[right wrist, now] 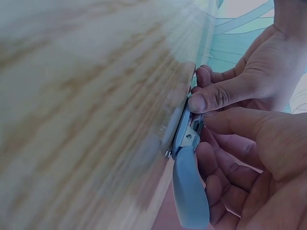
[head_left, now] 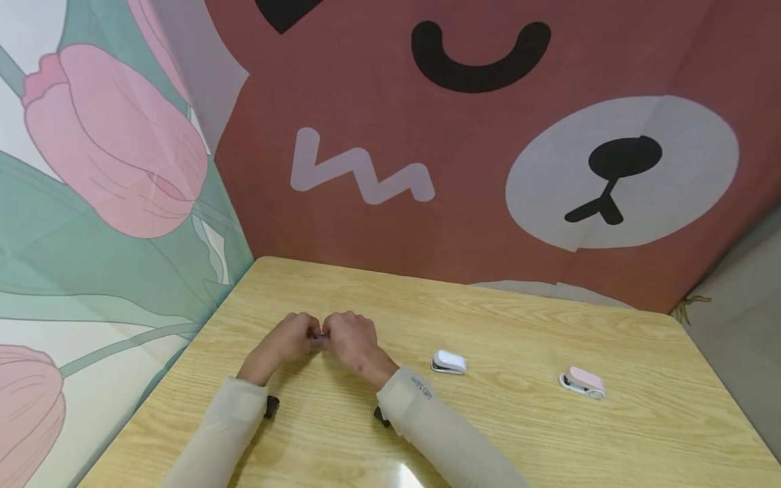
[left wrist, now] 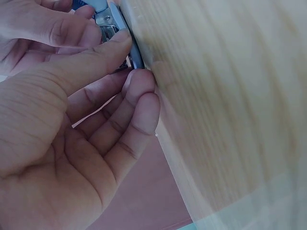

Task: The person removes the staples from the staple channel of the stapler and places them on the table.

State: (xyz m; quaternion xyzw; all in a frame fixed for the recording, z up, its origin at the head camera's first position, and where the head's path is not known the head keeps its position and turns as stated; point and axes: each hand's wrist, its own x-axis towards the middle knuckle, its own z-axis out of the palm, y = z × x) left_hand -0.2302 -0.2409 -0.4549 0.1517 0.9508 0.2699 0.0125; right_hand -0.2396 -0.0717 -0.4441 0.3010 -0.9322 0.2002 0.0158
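Observation:
Both hands meet over the left part of the table around a small blue stapler (head_left: 320,337), mostly covered by fingers in the head view. In the right wrist view the stapler's blue handle (right wrist: 190,189) is swung away from its body, and metal inner parts (right wrist: 188,138) show. My left hand (head_left: 295,337) pinches one end of the body between thumb and fingers, right at the tabletop. The right hand (head_left: 350,337) grips the stapler beside the handle, its thumb tip at the metal part and its other fingers curled underneath.
To the right of the hands stands a white mini stapler (head_left: 449,362), and farther right a pink and white one (head_left: 582,383). They rest on a wood-grain table (head_left: 512,434). A printed cloth (head_left: 378,230) hangs behind the table, another (head_left: 116,149) along its left side.

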